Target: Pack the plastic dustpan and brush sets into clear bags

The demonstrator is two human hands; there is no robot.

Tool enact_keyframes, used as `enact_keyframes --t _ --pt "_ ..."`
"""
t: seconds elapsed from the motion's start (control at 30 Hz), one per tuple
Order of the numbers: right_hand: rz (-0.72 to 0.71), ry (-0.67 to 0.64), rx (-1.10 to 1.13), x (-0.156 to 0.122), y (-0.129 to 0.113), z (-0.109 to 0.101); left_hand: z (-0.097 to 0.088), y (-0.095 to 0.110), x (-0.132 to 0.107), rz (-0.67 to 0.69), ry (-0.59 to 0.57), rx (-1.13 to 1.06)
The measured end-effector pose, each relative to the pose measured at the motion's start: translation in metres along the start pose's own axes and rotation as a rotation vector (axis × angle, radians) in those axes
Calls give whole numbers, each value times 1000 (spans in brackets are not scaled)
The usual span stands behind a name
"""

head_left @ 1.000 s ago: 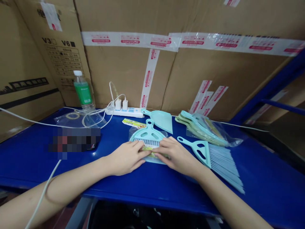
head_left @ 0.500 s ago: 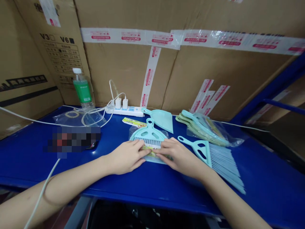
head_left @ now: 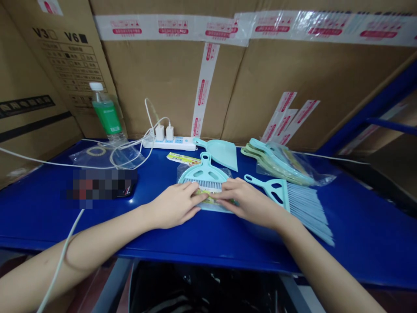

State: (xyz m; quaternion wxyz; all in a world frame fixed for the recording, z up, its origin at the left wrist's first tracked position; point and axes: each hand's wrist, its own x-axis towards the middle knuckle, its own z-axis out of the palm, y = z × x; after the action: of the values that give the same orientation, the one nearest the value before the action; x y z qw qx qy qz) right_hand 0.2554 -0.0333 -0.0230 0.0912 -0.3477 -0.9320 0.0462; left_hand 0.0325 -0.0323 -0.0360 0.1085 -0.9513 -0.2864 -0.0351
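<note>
In front of me lies a light-blue dustpan-and-brush set (head_left: 208,174), its brush nested on the pan, with clear plastic around it. A yellow-green label (head_left: 212,201) crosses its bristles. My left hand (head_left: 174,204) grips the set's left side, fingers bent over the label's edge. From the right, my right hand (head_left: 252,202) holds the other side, fingers curled and index fingertip on the label. The two index fingertips nearly meet. Beside my right hand is a loose light-blue brush (head_left: 291,204); a separate dustpan (head_left: 221,152) lies behind the set.
Bagged blue and green dustpan sets (head_left: 283,163) lie at the back right. A loose label card (head_left: 183,159) is near a white power strip (head_left: 169,142) with cables. At left stand a green-labelled bottle (head_left: 107,115) and a blurred phone (head_left: 125,187). Cardboard boxes (head_left: 156,78) wall the back.
The view has tilted down slightly, so things appear higher. My hands stay on the set, with fingertips shifted only slightly over the label.
</note>
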Motion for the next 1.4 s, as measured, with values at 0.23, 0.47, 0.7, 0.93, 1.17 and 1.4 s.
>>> enact_keyframes --t 0.23,0.47,0.7,0.93,1.17,1.4 --pt "-29 38 6 -1 2 2 -1 0 1 5 14 2" --pt "-44 66 20 -2 5 2 -1 0 2 16 37 12" --pt "-47 42 -13 -2 6 2 0 0 1 20 56 20" --pt "-46 41 -75 -2 6 1 -2 1 3 -6 46 47" --pt "-16 33 -104 -6 10 -2 -6 -2 3 -36 29 71" --pt "46 -50 -84 -9 11 -11 -8 -9 3 -71 -1 72"
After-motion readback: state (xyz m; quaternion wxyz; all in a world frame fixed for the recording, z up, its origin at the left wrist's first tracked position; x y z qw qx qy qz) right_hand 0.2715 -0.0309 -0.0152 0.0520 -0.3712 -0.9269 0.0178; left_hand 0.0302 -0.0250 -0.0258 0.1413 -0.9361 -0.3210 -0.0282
